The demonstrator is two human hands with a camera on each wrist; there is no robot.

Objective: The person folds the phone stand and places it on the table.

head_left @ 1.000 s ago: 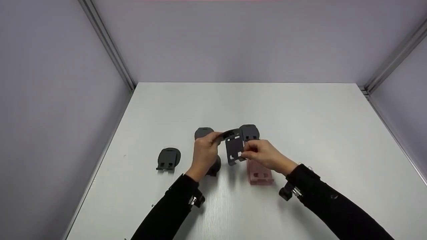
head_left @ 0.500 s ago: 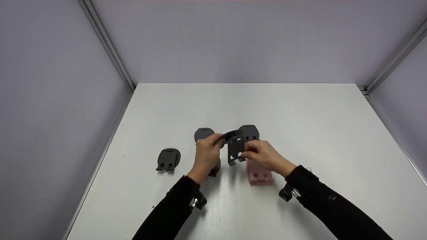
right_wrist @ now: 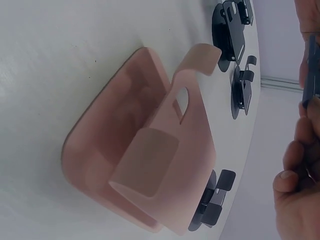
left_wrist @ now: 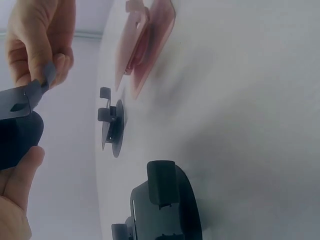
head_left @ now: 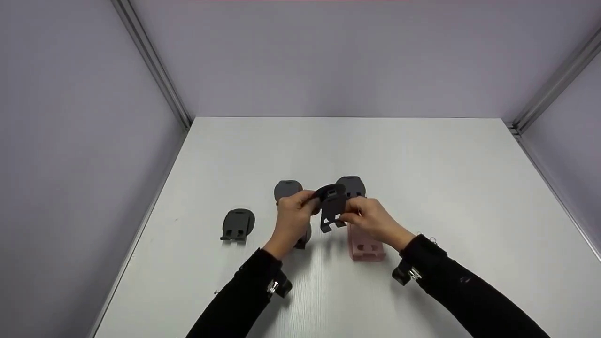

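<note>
In the head view, a dark grey folding phone stand [head_left: 333, 206] is held up above the table, its hooked plate hanging from the rounded base. My left hand [head_left: 292, 218] grips the base between thumb and fingers. With thumb and fingertips, my right hand [head_left: 373, 220] pinches the plate's right edge near the lower hooks. From the left wrist, the plate of the held phone stand [left_wrist: 16, 102] stands out at an angle from its base. Only a thin dark strip of the phone stand [right_wrist: 311, 75] shows between the hands in the right wrist view.
A pink phone stand [head_left: 366, 246] lies below my right hand. Other dark stands lie at the left [head_left: 238, 224], back centre [head_left: 287, 188] and back right [head_left: 351, 185]; another dark stand [head_left: 304, 237] is partly hidden under my left hand. Walls border the white table [head_left: 422, 155].
The held phone stand has turned slightly, so its plate shows from a different angle. My left hand has shifted a little to the right; my right hand has barely moved.
</note>
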